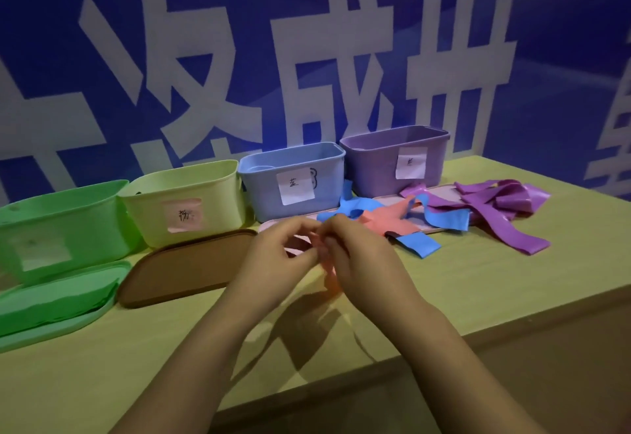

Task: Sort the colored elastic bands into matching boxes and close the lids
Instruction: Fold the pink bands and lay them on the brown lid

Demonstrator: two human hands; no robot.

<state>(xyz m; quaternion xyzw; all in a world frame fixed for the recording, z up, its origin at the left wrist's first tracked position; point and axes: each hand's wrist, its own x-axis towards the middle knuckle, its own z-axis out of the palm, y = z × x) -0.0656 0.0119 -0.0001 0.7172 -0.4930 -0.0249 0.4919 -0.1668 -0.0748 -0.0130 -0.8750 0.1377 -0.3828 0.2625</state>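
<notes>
Both hands, left hand (278, 245) and right hand (355, 249), are pinching one pink elastic band (329, 280) above the table edge, mid-sort; next it's probably going into the yellow-green pink-labelled box (184, 201), lid off

We see green (65, 225), pale yellow (184, 198), light blue (293, 177) and purple plastic boxes (396, 157), a brown oval lid (184, 269), and pink (386, 218), blue (444, 218) and purple elastic bands (498, 204).

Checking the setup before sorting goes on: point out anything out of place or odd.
Nothing is damaged. The loose bands are mixed: blue bands and a pink band overlap beside the purple bands, spilling over a lid before the blue box.
</notes>
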